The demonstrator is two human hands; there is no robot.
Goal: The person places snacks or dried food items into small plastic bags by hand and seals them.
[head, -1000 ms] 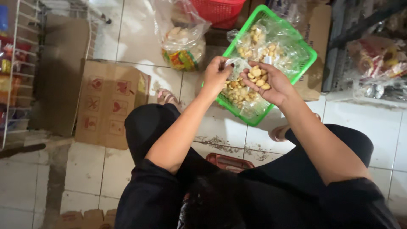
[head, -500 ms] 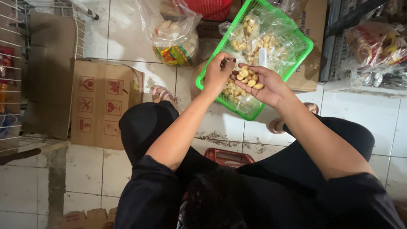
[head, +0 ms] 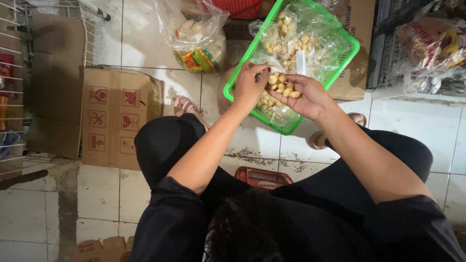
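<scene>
Pale nuts [head: 283, 87]: heap cupped in open right hand [head: 303, 97]; left hand [head: 250, 87] pinching one, above green basket [head: 349, 46] of bagged nuts.

Green basket [head: 345, 62]: moulded plastic lattice, slight sheen. Bags in basket [head: 310, 36]: thin clear plastic film, crinkly, glossy. Pale nuts [head: 281, 86] in right hand [head: 305, 97]: smooth, matt. Box [head: 116, 116]: brown cardboard, matt, worn. Floor [head: 155, 92]: glazed white tiles, grimy grout. Rack [head: 14, 87]: white coated metal wire. Trousers [head: 165, 145]: black cloth, matt.

A basket [head: 340, 63] of bagged snacks [head: 291, 43] lies ahead, a cardboard box [head: 119, 116] to its left.
</scene>
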